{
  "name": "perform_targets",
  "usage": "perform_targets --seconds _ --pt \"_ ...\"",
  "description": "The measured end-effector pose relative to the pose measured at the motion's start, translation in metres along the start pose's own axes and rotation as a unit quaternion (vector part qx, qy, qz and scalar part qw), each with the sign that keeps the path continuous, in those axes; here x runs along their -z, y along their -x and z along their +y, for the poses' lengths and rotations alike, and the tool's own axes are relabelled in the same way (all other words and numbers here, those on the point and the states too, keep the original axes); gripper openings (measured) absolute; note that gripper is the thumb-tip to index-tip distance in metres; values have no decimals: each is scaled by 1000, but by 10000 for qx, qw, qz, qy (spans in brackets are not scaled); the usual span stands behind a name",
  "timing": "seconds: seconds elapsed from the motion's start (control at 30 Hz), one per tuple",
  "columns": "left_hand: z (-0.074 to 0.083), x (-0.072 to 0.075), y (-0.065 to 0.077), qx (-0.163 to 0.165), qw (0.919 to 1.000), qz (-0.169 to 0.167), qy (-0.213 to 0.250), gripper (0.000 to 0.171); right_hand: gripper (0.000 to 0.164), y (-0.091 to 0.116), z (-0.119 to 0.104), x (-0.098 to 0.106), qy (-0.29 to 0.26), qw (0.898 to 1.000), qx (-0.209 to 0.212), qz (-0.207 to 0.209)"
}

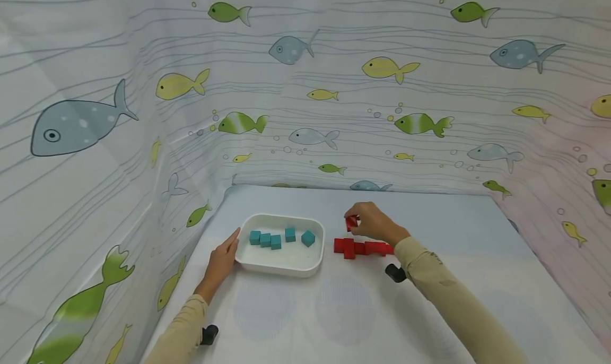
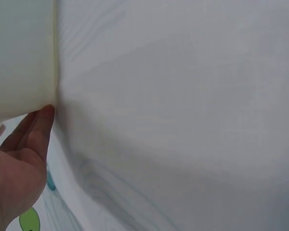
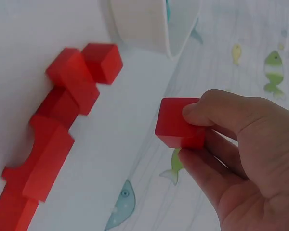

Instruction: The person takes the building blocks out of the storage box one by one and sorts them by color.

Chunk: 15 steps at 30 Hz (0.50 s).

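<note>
My right hand [image 1: 374, 221] pinches a red cube [image 3: 176, 122] between thumb and fingers, held above the table. Below it lies a row of red wooden blocks [image 1: 360, 248]; the right wrist view shows a cube [image 3: 103, 62] at one end and a block with a curved cut-out [image 3: 45, 154]. A white plastic tray [image 1: 281, 271] holds several teal cubes [image 1: 276, 242]. At the tray's left side, my left hand [image 1: 223, 258] touches the wall with nearly straight fingers [image 2: 41, 127]. How its thumb lies is mostly hidden.
A pale white cloth covers the table [image 1: 315, 321]. Fish-printed fabric [image 1: 353, 136] rises at the back and on both sides. Black wrist pieces [image 1: 395, 273] sit near both sleeves. The red row lies just right of the tray.
</note>
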<state>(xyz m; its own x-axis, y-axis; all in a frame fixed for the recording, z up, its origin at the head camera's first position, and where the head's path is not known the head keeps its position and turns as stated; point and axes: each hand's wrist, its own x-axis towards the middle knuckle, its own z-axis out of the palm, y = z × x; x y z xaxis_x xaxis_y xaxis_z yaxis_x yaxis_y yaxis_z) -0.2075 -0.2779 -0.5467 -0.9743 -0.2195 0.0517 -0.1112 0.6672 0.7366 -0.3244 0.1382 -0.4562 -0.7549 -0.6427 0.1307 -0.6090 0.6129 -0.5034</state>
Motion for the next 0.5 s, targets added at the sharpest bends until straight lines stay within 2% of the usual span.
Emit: perform_targets --seconds 0.23,0.5 --pt "-1 -1 0 80 10000 -15 -24 49 34 44 37 33 -120 9975 -688 72" --pt "1 1 1 8 9999 27 -106 49 32 94 82 45 -62 9908 -1354 33"
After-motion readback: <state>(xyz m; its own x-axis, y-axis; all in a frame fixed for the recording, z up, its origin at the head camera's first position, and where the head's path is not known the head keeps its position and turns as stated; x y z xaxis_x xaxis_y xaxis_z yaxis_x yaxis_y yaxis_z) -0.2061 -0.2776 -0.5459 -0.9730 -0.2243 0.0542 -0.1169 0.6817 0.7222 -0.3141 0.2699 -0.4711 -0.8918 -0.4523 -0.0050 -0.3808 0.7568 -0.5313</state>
